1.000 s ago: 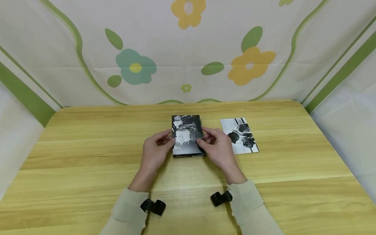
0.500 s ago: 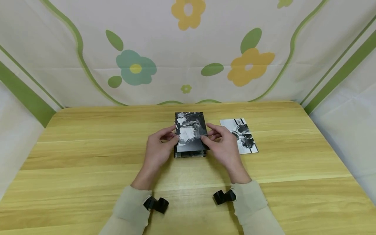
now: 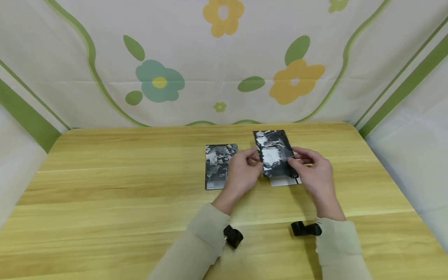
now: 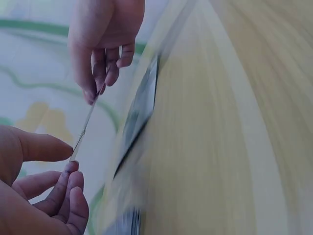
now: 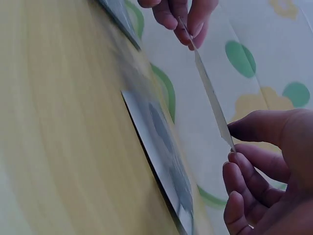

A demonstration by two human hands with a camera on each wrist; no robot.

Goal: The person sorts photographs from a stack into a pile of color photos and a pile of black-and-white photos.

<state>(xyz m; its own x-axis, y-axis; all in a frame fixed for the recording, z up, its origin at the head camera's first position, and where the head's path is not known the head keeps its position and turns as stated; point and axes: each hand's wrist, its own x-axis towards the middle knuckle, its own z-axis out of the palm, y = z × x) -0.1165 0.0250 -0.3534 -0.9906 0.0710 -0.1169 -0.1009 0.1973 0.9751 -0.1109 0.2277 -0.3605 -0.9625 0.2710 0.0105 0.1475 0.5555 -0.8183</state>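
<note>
A thin black-and-white picture card [image 3: 273,153] is held up between both hands, seen nearly edge-on in the wrist views. My left hand [image 3: 244,171] pinches its left edge between thumb and fingertips. At the opposite edge, my right hand [image 3: 312,171] pinches it the same way. Under the held card lies another black-and-white card [image 3: 284,181], mostly covered in the head view; in the right wrist view this lower card [image 5: 161,152] is flat on the table with a gap below the raised one. A stack of similar cards [image 3: 216,165] sits to the left, partly behind my left hand.
The wooden table [image 3: 122,202] runs up to a white curtain [image 3: 199,54] with printed flowers and green lines. Black wrist cameras [image 3: 233,236] are strapped over both light sleeves [image 3: 341,241].
Both hands have lifted the top card off the stack and carried it right, over the separate card. A different picture now shows on top of the stack.
</note>
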